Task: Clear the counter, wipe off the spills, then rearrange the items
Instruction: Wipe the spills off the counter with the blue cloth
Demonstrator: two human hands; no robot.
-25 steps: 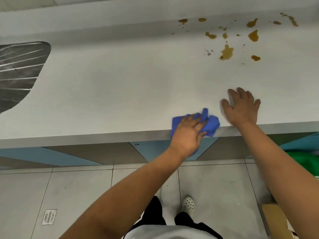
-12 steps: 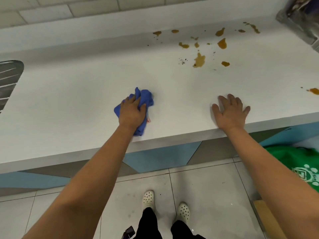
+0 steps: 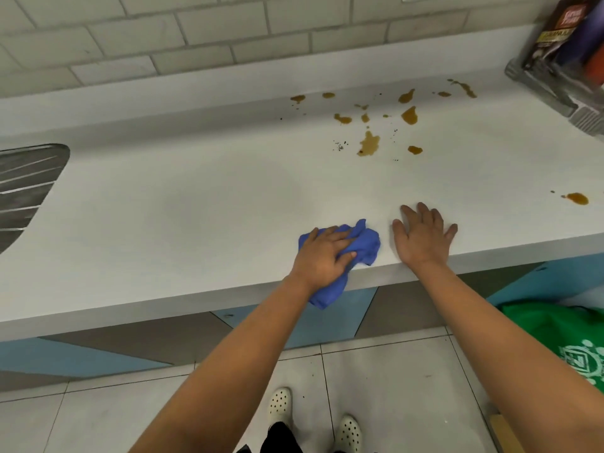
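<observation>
Where the white counter (image 3: pixel 170 204) runs in from the left of the frame, a ribbed grey drainboard (image 3: pixel 26 184) is cut off by the edge, then bare smooth surface. Right of centre, at the front lip, the left hand (image 3: pixel 322 256) presses a crumpled blue cloth (image 3: pixel 362 243), fingers curled over it, one end hanging off. Just beside, the right hand (image 3: pixel 421 237) lies flat, fingers spread. Brown spills (image 3: pixel 369 143) dot the upper right; packets (image 3: pixel 562 37) there are cropped, labels illegible.

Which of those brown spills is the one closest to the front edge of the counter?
The lone brown spill far right on the counter. It sits apart from the cluster of spills near the back wall, level with the right hand.
</observation>
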